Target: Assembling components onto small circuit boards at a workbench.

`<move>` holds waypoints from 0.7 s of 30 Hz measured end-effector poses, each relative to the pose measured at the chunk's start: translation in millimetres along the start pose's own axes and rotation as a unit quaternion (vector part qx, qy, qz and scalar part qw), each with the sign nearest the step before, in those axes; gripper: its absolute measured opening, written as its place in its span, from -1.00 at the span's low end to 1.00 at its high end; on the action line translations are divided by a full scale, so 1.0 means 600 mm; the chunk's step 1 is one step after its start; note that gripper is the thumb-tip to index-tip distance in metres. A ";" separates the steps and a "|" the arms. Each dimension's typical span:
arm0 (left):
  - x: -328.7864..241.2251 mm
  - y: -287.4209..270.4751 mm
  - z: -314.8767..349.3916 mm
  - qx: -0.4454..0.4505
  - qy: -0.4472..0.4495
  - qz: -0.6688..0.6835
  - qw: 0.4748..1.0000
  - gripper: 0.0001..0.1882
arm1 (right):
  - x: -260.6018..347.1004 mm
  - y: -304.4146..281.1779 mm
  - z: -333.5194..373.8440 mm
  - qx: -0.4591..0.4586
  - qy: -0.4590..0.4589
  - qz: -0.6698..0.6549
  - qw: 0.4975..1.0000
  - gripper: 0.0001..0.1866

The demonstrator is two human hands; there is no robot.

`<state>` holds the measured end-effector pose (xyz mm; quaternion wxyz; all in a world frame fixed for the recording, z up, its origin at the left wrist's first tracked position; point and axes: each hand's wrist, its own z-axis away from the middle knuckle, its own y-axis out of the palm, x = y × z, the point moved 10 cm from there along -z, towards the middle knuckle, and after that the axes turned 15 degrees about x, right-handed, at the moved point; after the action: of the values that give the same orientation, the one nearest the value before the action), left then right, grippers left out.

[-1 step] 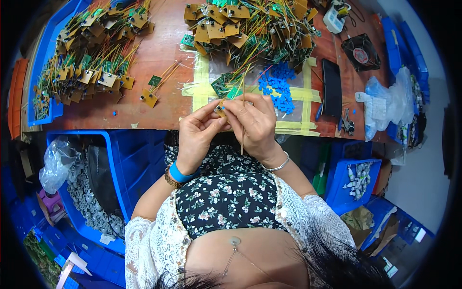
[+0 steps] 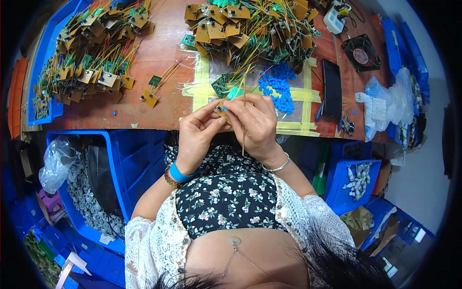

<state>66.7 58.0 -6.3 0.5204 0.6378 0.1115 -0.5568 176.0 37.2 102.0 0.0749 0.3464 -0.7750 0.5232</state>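
Near the table's front edge, my left hand (image 2: 198, 129) pinches a small tan circuit board (image 2: 221, 112) with a black part on it. My right hand (image 2: 256, 121) is closed, its fingertips at the board's right side beside a tiny blue piece (image 2: 224, 108). A thin brown stick (image 2: 244, 140) runs through my right hand, showing above and below it. Just beyond my fingers lie green circuit boards (image 2: 221, 85) with wires. A heap of small blue pieces (image 2: 281, 84) sits beyond my right hand. My fingers partly cover the held board.
Wired tan and green boards (image 2: 226, 31) are piled at the back; more fill a blue tray (image 2: 57, 110) at left. One loose board (image 2: 149, 98) lies between. At right are a black phone-like slab (image 2: 331, 86), a fan (image 2: 361, 51) and plastic bags (image 2: 387, 103). Blue bins (image 2: 113, 164) stand below.
The board between my fingers has tilted slightly, and the stick in my right hand has shifted a little. Otherwise both hands keep their place.
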 end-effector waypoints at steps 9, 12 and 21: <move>0.000 0.004 0.000 0.023 0.006 0.000 1.000 -0.59 | -0.001 0.002 -0.001 0.007 0.005 -0.012 1.000 -0.74; -0.005 0.006 0.001 0.022 0.003 -0.005 1.000 -0.60 | 0.001 0.000 -0.004 0.004 0.003 -0.020 1.000 -0.74; -0.009 -0.004 0.008 -0.013 -0.004 0.006 1.000 -0.67 | 0.005 0.008 -0.007 0.012 -0.003 -0.038 0.999 -0.75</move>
<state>60.4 57.2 -2.4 0.5325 0.6294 0.1127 -0.5546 169.6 40.7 101.8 0.0881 0.3777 -0.7553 0.5283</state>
